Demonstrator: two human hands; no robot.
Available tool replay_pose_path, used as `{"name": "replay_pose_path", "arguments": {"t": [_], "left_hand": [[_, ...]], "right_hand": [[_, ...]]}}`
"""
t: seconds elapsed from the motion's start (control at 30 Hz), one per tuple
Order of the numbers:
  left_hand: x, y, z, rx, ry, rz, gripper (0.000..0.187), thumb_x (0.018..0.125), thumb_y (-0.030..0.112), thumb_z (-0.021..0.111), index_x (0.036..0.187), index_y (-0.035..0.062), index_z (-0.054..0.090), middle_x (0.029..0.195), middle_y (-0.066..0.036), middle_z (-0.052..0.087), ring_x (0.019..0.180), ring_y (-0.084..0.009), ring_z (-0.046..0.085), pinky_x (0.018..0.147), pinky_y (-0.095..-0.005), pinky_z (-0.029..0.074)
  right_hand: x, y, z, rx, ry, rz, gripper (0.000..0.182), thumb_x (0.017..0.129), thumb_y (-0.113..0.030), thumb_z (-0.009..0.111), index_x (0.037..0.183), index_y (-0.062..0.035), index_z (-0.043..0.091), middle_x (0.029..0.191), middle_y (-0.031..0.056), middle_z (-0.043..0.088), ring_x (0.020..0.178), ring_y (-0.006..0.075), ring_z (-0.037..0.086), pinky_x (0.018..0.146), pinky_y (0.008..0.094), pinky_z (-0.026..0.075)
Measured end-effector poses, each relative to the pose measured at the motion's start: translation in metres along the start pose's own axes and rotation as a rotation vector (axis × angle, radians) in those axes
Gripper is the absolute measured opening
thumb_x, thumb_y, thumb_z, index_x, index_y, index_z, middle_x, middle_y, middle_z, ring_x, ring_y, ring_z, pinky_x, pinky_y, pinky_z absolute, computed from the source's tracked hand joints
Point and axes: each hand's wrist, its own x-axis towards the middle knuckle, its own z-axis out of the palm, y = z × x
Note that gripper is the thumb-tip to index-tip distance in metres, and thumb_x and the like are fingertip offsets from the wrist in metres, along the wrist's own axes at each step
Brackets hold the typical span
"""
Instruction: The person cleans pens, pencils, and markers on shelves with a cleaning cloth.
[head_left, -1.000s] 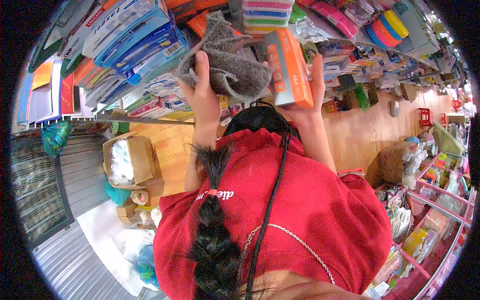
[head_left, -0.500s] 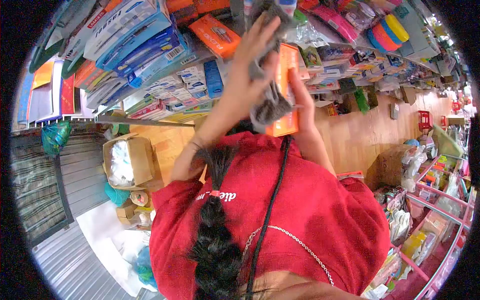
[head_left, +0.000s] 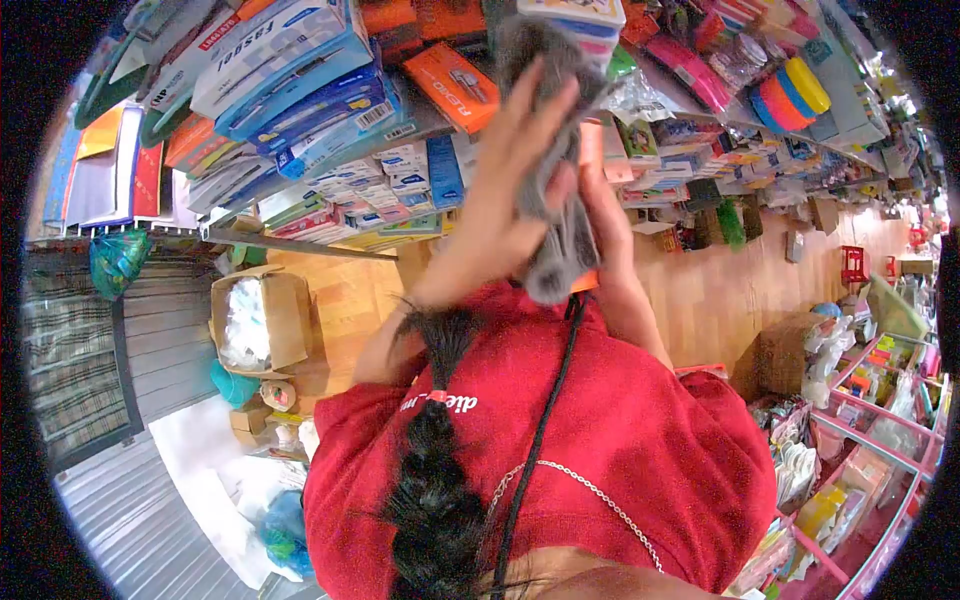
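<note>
Closest to me in the action is the left hand (head_left: 510, 180): its fingers lie nearly straight, bent just enough to keep a loose grip on a grey cloth (head_left: 552, 268). The hand is blurred, so I cannot tell how firmly it squeezes. The cloth lies over the face of an orange box (head_left: 592, 150), hiding most of it; an orange strip shows on the far side and a corner on the near side. The right hand (head_left: 608, 222) closes along the box's right edge, fairly snug, though the fingers behind it are out of my sight. I'd judge that it braces the box from the side to leave the face free for the cloth, and that the box stands up close to the chest of the red hoodie (head_left: 560, 430) so both hands can reach it easily. So: two hands, one cloth, one box between them.

Beyond, on the far shelving, one orange FLEXIO box (head_left: 452, 87) lies face up, perhaps so its label reads easily. To its left, a Fasgel box (head_left: 285, 75) tops a stack whose layers overlap too much to count. At the far right I count three rolls, pink-orange, blue and yellow (head_left: 803, 86), pressed side by side, probably to save room. On the floor to the left sits one open carton (head_left: 288, 318); to the far right, one red stool (head_left: 853, 265).
</note>
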Motion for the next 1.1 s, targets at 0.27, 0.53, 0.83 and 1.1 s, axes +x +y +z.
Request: {"name": "replay_pose_path", "arguments": {"t": [0.27,0.53,0.83,1.1], "left_hand": [[0.001,-0.014,0.001,-0.042,0.046,0.09,0.048,0.083,0.024,0.045,0.127,0.0054,0.037,0.138,-0.015,0.023,0.128,-0.0331,0.017,0.102,-0.042,0.014],[-0.038,-0.006,0.007,-0.082,-0.073,-0.052,0.05,0.085,0.029,0.04,0.13,0.0075,0.032,0.138,-0.017,0.02,0.128,-0.0346,0.016,0.103,-0.0439,0.011],[-0.001,-0.034,-0.017,-0.318,0.135,-0.132,0.045,0.088,0.03,0.037,0.126,0.0053,0.04,0.134,-0.017,0.029,0.127,-0.0296,0.022,0.103,-0.0402,0.014],[-0.042,0.011,-0.001,-0.099,0.007,-0.067,0.043,0.086,0.024,0.04,0.126,0.0097,0.041,0.134,-0.016,0.028,0.127,-0.0327,0.022,0.103,-0.0424,0.014]], "right_hand": [[-0.004,-0.001,-0.01,-0.024,0.079,0.179,0.05,0.088,-0.036,0.043,0.121,0.0007,0.041,0.116,0.0063,0.048,0.106,0.0158,0.044,0.093,0.0284,0.031],[0.006,-0.003,-0.003,0.103,0.093,0.043,0.041,0.087,-0.036,0.045,0.112,-0.0041,0.047,0.1,0.0041,0.056,0.091,0.0132,0.054,0.082,0.0273,0.041],[-0.006,0.018,0.008,-0.007,-0.154,0.267,0.062,0.087,-0.037,0.044,0.132,-0.0006,0.024,0.133,0.0062,0.03,0.123,0.0156,0.027,0.101,0.0284,0.019],[0.006,-0.024,0.013,0.146,0.02,0.192,0.041,0.088,-0.037,0.042,0.11,-0.004,0.05,0.104,0.0031,0.055,0.092,0.0113,0.052,0.082,0.0267,0.041]]}}
